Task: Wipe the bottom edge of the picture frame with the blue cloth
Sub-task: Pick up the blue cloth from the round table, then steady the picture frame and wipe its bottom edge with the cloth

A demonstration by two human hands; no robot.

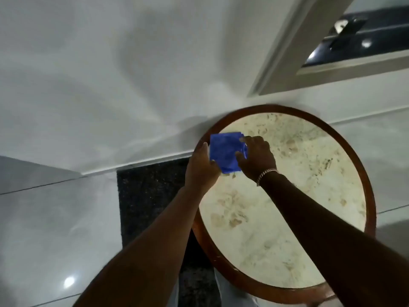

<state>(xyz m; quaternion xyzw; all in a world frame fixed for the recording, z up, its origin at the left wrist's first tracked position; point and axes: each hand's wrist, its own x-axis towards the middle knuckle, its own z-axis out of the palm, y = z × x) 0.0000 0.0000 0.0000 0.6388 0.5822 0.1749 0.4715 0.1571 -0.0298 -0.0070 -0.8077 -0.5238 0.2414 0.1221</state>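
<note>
Two forearms reach over a round table [287,218]; left hand [202,167] and right hand [256,159] pinch the blue cloth [224,151] between them. Picture frame [327,52] hangs up-right, nearer the right hand.

Both arms are stretched way out forward, bare forearms coming up from the bottom and angling in toward each other. Left hand [202,168] is palm-up-ish, fingers pointing away, cupped under the blue cloth [225,151] it's carrying. Right hand [256,158] sits just to the right of it, knuckles up, fingers curled and pinching the same cloth's right side. There's a chain bracelet [266,175] on the right wrist. The hands are nearly touching.
</note>
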